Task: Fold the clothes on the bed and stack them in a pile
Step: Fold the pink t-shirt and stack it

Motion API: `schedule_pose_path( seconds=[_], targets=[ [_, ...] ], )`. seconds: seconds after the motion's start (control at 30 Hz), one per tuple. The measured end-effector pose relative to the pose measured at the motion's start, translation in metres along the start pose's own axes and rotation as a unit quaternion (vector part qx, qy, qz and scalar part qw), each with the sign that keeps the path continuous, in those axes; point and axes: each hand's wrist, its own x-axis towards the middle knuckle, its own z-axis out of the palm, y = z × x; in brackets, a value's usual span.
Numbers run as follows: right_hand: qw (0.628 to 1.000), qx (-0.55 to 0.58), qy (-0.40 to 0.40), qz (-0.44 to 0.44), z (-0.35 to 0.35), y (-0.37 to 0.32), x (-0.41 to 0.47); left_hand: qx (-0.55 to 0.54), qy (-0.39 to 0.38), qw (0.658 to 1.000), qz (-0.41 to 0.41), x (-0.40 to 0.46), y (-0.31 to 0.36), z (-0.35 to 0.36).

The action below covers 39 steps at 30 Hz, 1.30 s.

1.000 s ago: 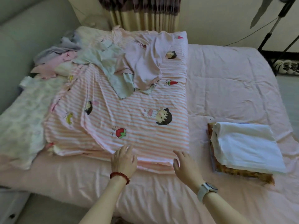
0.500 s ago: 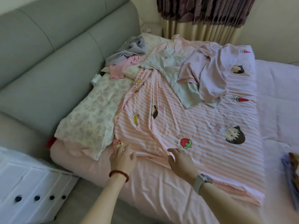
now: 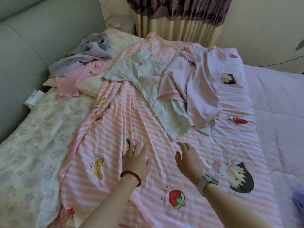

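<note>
- Left hand [image 3: 137, 159] lies flat, fingers spread, on the striped sheet [image 3: 205, 186]
- Right hand [image 3: 189, 157] hovers beside it, fingers relaxed, holding nothing
- Unfolded clothes: green top [image 3: 148, 76], pink shirt [image 3: 197, 83], grey garment [image 3: 88, 53] near the headboard [image 3: 41, 38]
- Bare bed [image 3: 279, 96] lies rightward

The blanket [image 3: 189, 162] had pink and white stripes, with printed yellow bananas, red strawberries, watermelon slices and a cartoon girl with black hair. On its far part lay a pale green garment [image 3: 148, 83] and, to the right, a light pink shirt [image 3: 197, 86]. At far left were a grey garment [image 3: 88, 55] and a pink one [image 3: 77, 79]. The pillow [image 3: 29, 145] at left was cream with a faint floral print. The headboard [image 3: 32, 46] was grey-green.
</note>
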Motion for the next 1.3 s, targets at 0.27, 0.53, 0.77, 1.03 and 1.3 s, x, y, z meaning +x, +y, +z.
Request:
schedule_pose_path(
  seconds=[0.27,0.53,0.77,1.03,1.3],
  targets=[
    [0.988,-0.123,0.08,0.039,0.002,0.112,0.142,0.078,-0.066,0.995,-0.008,0.126,-0.001,0.093],
    [0.973,-0.195,0.091,0.082,0.006,0.157,0.218,0.09,-0.011,0.996,-0.022,0.142,-0.015,0.136],
    [0.965,0.071,0.243,0.073,0.004,0.126,0.141,0.08,-0.123,0.988,-0.039,0.139,-0.003,0.104],
    [0.932,0.276,0.22,0.088,0.017,0.063,-0.036,-0.258,-0.037,0.965,0.0,0.033,0.038,0.058],
    [0.963,0.234,0.013,0.132,0.066,0.027,-0.245,-0.304,-0.118,0.945,-0.04,-0.107,0.049,0.065]
  ],
)
